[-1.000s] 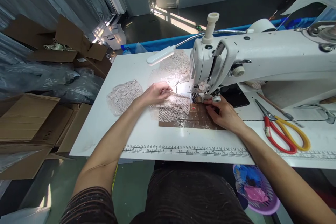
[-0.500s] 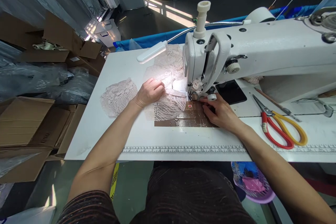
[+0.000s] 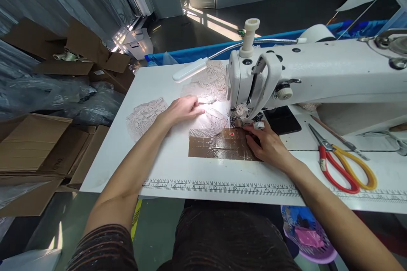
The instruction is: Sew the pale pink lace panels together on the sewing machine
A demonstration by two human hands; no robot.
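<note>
Under the lamp's glow, my left hand (image 3: 186, 109) has its fingertips closed on pale pink lace fabric (image 3: 210, 123), left of the needle. The lace runs up to the presser foot of a white sewing machine (image 3: 270, 76). My right hand (image 3: 269, 143) rests on the machine bed just right of the presser foot, its index finger reaching toward the foot and its thumb apart from it. No cloth shows in its fingers, and the fingertips are partly hidden by the machine's knob. Brown tape (image 3: 222, 150) covers the bed in front of the lace.
Another lace piece (image 3: 146, 114) lies left on the white table (image 3: 127, 169). Red-and-yellow-handled scissors (image 3: 343, 163) and a black phone (image 3: 282, 119) lie to the right. A lamp (image 3: 190, 70) overhangs the lace. Cardboard boxes (image 3: 41, 148) stand left; a purple basket (image 3: 318, 256) sits below the table.
My left hand has shifted slightly away from me, its fingers stretching further over the lace. The lace's near edge has drawn back, baring more brown tape. My right hand stays beside the presser foot.
</note>
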